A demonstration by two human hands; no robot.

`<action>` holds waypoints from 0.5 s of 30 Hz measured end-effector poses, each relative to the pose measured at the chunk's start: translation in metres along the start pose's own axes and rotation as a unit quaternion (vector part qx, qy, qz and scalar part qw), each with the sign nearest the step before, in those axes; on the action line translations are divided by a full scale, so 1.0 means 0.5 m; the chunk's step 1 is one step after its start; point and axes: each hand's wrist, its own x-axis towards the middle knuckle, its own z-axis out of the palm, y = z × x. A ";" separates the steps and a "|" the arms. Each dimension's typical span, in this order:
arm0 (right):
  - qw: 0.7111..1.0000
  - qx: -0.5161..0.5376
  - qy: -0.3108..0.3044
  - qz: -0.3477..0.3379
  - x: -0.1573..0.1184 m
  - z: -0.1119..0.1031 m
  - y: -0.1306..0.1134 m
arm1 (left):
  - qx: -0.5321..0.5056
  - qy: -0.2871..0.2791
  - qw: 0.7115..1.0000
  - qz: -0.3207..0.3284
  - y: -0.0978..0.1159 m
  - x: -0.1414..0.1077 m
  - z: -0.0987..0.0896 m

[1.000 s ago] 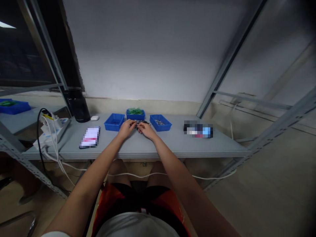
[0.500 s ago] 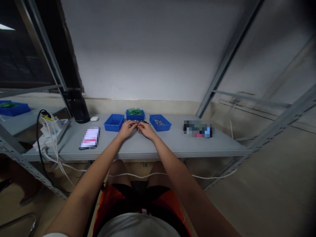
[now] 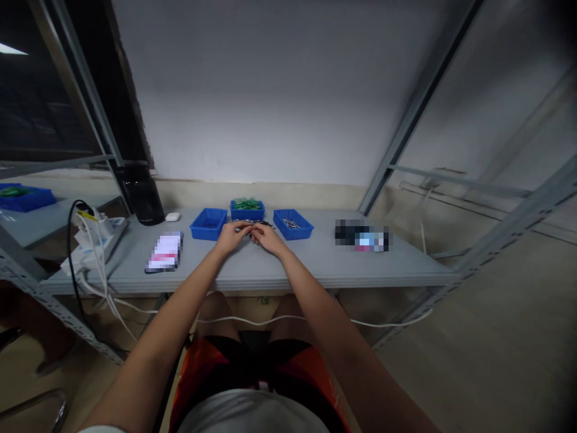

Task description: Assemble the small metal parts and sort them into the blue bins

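Observation:
My left hand (image 3: 232, 236) and my right hand (image 3: 267, 236) meet fingertip to fingertip low over the grey table (image 3: 252, 264). Both are closed in a pinch, and whatever small piece lies between the fingers is too small to name. Just behind the fingers lies a pile of thin dark and metallic pieces (image 3: 259, 222), partly hidden by my hands. A blue bin (image 3: 208, 236) is to the left. Another blue bin (image 3: 300, 233) on the right holds thin silvery pieces. Behind my hands, green pieces (image 3: 246, 204) fill a third bin (image 3: 247, 214).
At the left are a blurred-out phone (image 3: 164, 251), a white case (image 3: 172, 217), a dark bottle (image 3: 143, 195) and a power strip (image 3: 94, 240) with cables. A pixelated object (image 3: 362, 236) lies to the right. Metal shelf posts (image 3: 383, 174) frame the table, and a white cable (image 3: 252, 323) crosses below it.
My hands stay together in nearly the same place, with only a slight shift of the fingers. The bins and the pile look unmoved.

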 end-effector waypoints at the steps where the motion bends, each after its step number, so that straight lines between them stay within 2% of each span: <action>1: 1.000 -0.001 0.000 -0.002 0.000 0.000 0.001 | -0.012 -0.002 1.000 -0.001 0.000 0.000 0.000; 4: 1.000 -0.008 0.005 0.001 0.001 0.000 0.003 | -0.032 0.005 0.999 -0.018 0.002 0.000 -0.002; 7: 0.999 -0.027 0.038 0.002 0.003 -0.004 0.002 | -0.017 0.013 0.999 -0.032 0.004 0.001 -0.003; 10: 0.996 -0.048 0.073 -0.006 0.003 -0.008 -0.002 | 0.024 -0.004 1.000 -0.015 0.005 0.000 -0.003; 15: 0.995 -0.068 0.066 -0.018 0.000 -0.009 -0.005 | 0.091 -0.028 0.995 0.029 0.006 -0.004 -0.004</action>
